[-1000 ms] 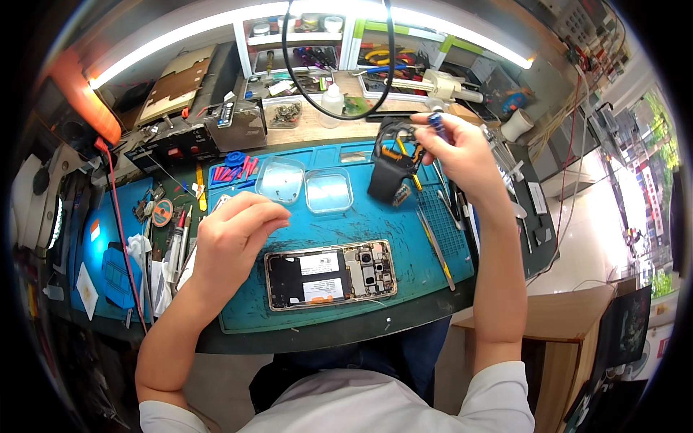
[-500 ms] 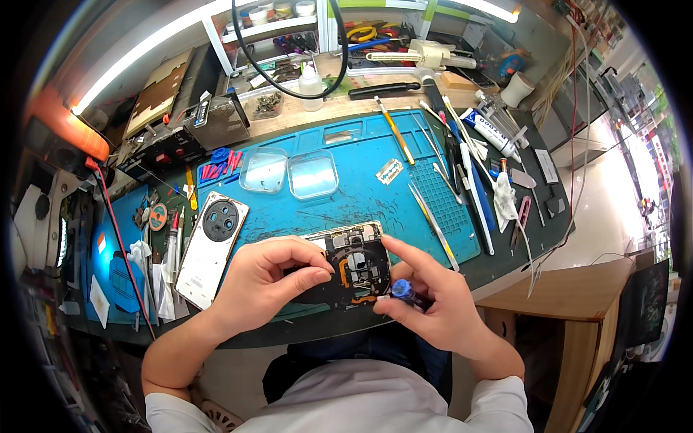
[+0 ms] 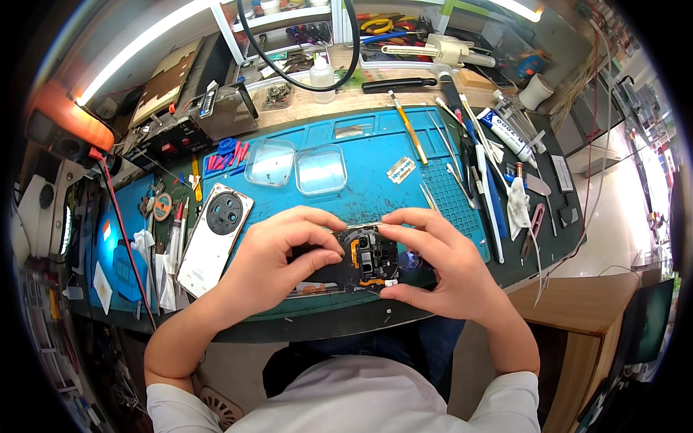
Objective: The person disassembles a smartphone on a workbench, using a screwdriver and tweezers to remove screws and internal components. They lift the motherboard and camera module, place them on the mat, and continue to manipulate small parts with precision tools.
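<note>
A smartphone (image 3: pixel 375 254) with its back off lies face down in front of me, its camera block, orange flex cables and black inner cover showing. My right hand (image 3: pixel 451 267) grips its right end, fingertips on the far edge and thumb at the near corner. Tucked in that palm is a small tool with a blue handle (image 3: pixel 410 260), probably a screwdriver. Over the phone's left part, my left hand (image 3: pixel 289 249) has thumb and forefinger pinched close together; what lies between them is hidden. To its left rests a white phone back cover (image 3: pixel 209 249) with a round black camera ring.
Two clear plastic boxes (image 3: pixel 321 170) stand on the blue work mat (image 3: pixel 375 195). A razor blade (image 3: pixel 401 169), tweezers (image 3: pixel 429 196) and a yellow-handled tool (image 3: pixel 409 130) lie right of them. Brushes and a glue tube (image 3: pixel 505 133) crowd the right. A black cable loop (image 3: pixel 299 85) hangs ahead.
The phone now lies more level, with its camera end turned squarely to the right. My right fingers have shifted along its far edge, and the blue handle sits deeper in the palm.
</note>
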A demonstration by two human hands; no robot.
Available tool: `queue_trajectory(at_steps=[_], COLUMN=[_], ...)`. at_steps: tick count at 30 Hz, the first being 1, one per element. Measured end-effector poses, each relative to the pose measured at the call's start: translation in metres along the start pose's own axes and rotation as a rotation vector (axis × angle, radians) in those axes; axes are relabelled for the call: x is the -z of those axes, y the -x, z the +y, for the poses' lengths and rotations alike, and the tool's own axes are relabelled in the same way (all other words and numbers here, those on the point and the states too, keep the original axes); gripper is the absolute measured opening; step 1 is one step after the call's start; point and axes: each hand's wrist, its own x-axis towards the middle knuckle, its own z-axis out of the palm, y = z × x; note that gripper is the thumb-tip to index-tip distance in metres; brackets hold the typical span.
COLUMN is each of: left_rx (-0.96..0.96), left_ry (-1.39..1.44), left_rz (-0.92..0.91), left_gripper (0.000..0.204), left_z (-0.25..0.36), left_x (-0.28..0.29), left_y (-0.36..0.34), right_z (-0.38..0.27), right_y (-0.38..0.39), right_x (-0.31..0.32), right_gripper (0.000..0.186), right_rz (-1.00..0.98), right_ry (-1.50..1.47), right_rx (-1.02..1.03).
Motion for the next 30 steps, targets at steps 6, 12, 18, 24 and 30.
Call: queue_trajectory(at_steps=[6, 12, 18, 24, 30], left_rx=[-0.080, -0.148, -0.147, -0.174, -0.173], left_ry=[-0.163, -0.257, -0.274, -0.370, -0.368], left_rz=[0.057, 0.080, 0.088, 0.081, 0.071], left_gripper=[0.011, 0.014, 0.015, 0.020, 0.020], left_z=[-0.0022, -0.0081, -0.0091, -0.0074, -0.0090], left_x=[-0.0049, -0.0080, -0.0094, -0.0070, -0.0072], left_y=[0.0021, 0.0030, 0.0003, 0.0015, 0.0018], right_z=[0.0043, 0.0056, 0.0091, 0.0084, 0.0102], right_y=[-0.0026, -0.0019, -0.0035, -0.0059, -0.0065], right_x=[-0.0033, -0.0054, -0.0055, -0.0047, -0.0047], right_gripper=[0.071, 0.072, 0.075, 0.077, 0.077], right_rz=[-0.046, -0.069, -0.079, -0.083, -0.091], right_ry=[0.029, -0.007, -0.031, -0.016, 0.006], right_rx=[-0.029, -0.081, -0.100, -0.093, -0.080])
